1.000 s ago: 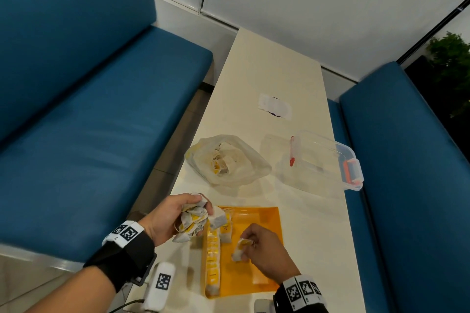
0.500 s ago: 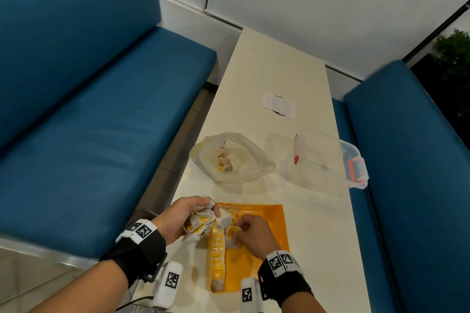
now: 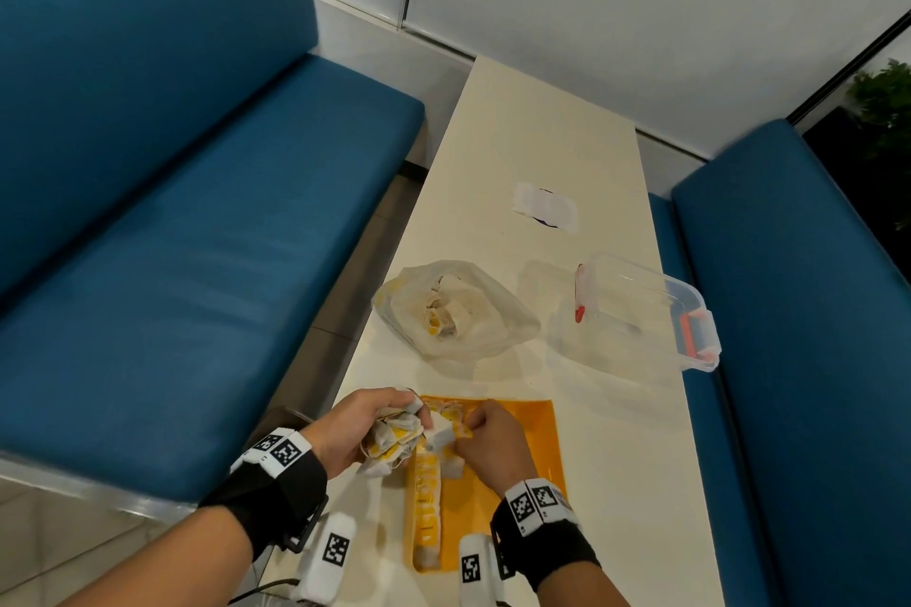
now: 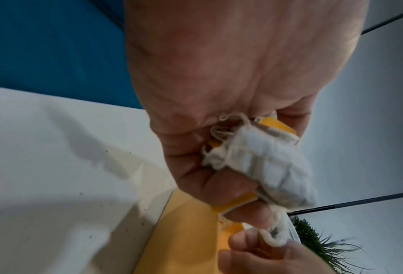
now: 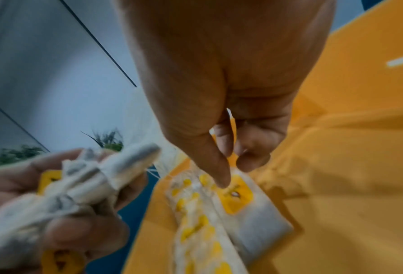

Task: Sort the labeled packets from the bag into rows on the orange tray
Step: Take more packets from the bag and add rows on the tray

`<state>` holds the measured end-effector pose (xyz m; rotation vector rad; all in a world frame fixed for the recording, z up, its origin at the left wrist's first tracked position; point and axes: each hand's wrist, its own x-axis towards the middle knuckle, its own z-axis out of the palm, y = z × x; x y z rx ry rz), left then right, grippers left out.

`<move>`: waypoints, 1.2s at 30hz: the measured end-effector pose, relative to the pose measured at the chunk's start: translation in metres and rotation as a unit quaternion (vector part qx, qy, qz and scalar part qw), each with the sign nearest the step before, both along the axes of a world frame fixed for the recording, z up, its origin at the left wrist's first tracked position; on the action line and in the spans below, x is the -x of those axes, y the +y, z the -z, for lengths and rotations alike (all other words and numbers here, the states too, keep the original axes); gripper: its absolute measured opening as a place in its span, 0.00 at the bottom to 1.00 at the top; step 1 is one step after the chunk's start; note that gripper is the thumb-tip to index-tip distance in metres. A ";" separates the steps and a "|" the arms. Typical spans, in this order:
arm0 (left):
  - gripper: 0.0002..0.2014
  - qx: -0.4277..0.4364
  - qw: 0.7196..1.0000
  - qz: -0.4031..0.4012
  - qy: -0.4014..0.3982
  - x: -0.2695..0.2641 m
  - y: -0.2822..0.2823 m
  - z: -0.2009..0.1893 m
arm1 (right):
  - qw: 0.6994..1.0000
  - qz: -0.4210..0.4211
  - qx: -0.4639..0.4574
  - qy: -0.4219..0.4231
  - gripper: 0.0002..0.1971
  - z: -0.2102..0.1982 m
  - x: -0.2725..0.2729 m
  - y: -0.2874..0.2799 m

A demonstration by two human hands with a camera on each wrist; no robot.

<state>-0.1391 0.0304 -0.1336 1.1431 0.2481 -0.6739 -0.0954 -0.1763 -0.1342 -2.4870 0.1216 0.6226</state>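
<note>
My left hand [image 3: 367, 424] hovers at the orange tray's [image 3: 540, 439] far left corner and grips a crumpled bunch of white packets with yellow labels [image 3: 394, 441]. The left wrist view shows that bunch [image 4: 273, 157] clenched in the fist, strings dangling. My right hand [image 3: 485, 431] is just to its right over the tray, fingers curled, pinching a labeled packet [image 5: 237, 196] that lies on the tray floor [image 5: 348, 185]. A row of packets [image 3: 426, 498] runs along the tray's left side. Beyond the tray sits the clear plastic bag [image 3: 458, 311] with more packets inside.
A clear lidded container with orange clips [image 3: 641, 311] stands to the right of the bag. A white paper patch [image 3: 544, 207] lies farther up the narrow cream table [image 3: 606, 434]. Blue benches [image 3: 197, 261] flank the table on both sides.
My right hand has moved with its packet from the tray's middle to its far end, close beside the left hand. The left hand keeps its bunch and has barely shifted.
</note>
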 end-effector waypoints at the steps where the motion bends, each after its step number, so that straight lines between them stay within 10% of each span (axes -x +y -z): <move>1: 0.20 -0.003 1.000 0.000 -0.003 -0.001 0.001 -0.001 | 1.000 -0.010 -0.001 -0.025 0.10 -0.006 0.000 -0.002; 9: 0.19 -0.029 0.996 -0.002 -0.082 -0.013 -0.007 -0.011 | 0.976 -0.042 -0.190 -0.095 0.07 -0.057 0.019 0.001; 26: 0.22 -0.108 0.992 -0.003 -0.068 -0.015 0.002 0.006 | 0.995 -0.058 -0.065 -0.041 0.19 -0.021 -0.005 -0.041; 36: 0.23 -0.101 0.993 -0.014 -0.053 -0.016 0.003 0.015 | 0.950 -0.244 0.162 -0.107 0.30 0.008 0.008 -0.055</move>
